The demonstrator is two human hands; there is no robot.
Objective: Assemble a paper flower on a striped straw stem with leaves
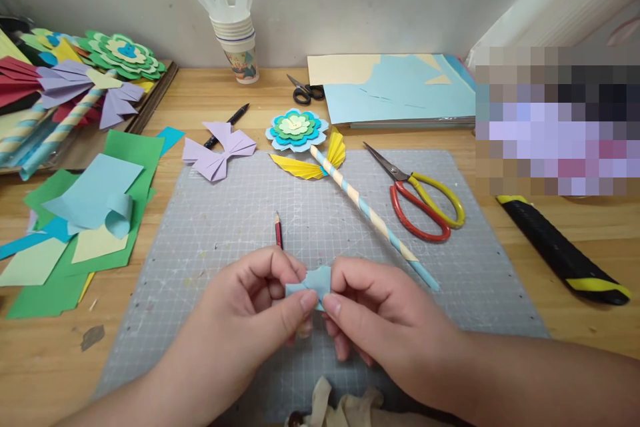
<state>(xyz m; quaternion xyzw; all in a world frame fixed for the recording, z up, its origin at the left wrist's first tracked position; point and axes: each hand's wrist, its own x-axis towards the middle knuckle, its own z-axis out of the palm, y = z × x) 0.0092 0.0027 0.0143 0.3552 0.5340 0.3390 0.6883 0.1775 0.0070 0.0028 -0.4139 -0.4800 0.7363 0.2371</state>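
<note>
Both hands met low over the grey cutting mat (pixel 210 227), at about 6 o'clock in the view. The left hand (pixel 250 310) and the right hand (pixel 373 317) each pinched a small piece of light blue paper (pixel 313 280) between thumb and fingertips, one hand on either end, holding it just above the mat. The paper looked creased or folded; how many folds it had could not be told.

Just behind the hands, toward 12 o'clock, a red pencil (pixel 279 232) lay on the mat, its point aimed away from the person. At about 1 o'clock a striped paper stick (pixel 373 217) ran diagonally across the mat, its far end beside yellow pleated paper (pixel 334 150) and a layered paper flower (pixel 296 129). Red and yellow scissors (pixel 425 203) lay at 2 o'clock, just beside the stick. A purple paper bow (pixel 219 150) sat at 11 o'clock on the mat's far edge, with a black pen (pixel 227 125) behind it.

At 9 o'clock, loose green and blue paper sheets (pixel 85 227) were heaped on the wooden tabletop (pixel 575 320). A stack of paper cups (pixel 239 47) stood at 12 o'clock near the wall, and small black scissors (pixel 305 90) lay close by.
</note>
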